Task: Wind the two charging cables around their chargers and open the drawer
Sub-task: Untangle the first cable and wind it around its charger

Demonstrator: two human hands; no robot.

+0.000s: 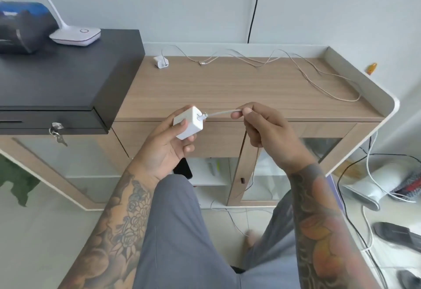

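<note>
On the far left a black cash box (68,70) carries a white lamp base (75,36). Right of it, at the bench's (227,88) far edge, lies the small charger (161,62) with its thin cable (307,74) sprawled loose to the right. In front of the bench's near edge, the left hand (168,138) grips the white cube charger (188,125). Its white cable (219,113) is plugged in and runs right to the right hand (262,127), pinched between thumb and forefinger. Behind both hands sits the closed drawer (216,138).
</note>
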